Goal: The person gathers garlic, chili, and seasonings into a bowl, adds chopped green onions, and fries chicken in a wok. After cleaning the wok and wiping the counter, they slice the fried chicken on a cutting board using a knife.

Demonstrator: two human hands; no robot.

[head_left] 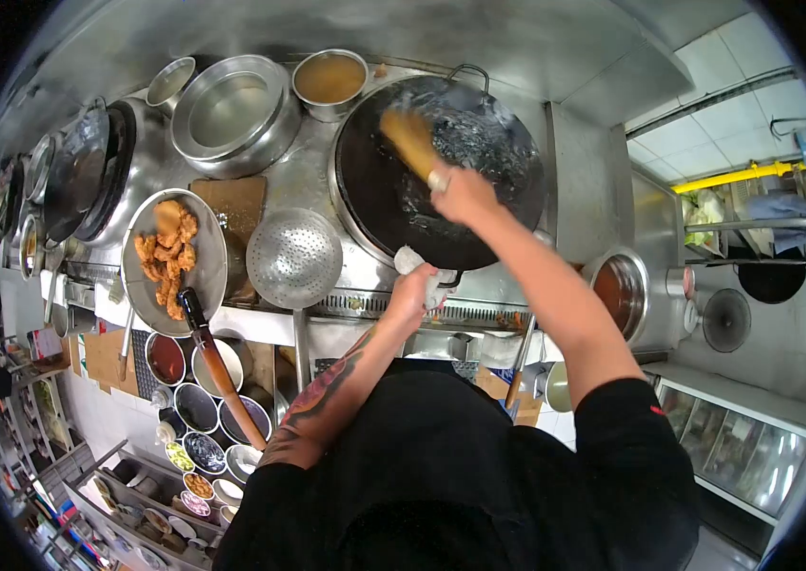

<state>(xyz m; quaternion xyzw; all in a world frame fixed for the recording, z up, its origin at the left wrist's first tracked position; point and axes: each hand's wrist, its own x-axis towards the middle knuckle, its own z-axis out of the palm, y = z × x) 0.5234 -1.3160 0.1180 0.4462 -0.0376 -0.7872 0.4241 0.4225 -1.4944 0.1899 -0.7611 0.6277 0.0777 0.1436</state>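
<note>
Here, one wok (393, 205), right hand (460, 193) grip clenching one brush (410, 141), left hand (414, 290) seemingly pinching one cloth (414, 259).

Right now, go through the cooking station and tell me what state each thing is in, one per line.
Wok: on the burner, water inside, being scrubbed.
Brush: gripped by right hand, blurred.
Rag: pressed at the wok rim by left hand.
Perforated ladle: empty, resting.
Pan of fried pieces: loaded.
Steel basin: empty.
Small pot: filled with brown liquid.
</note>
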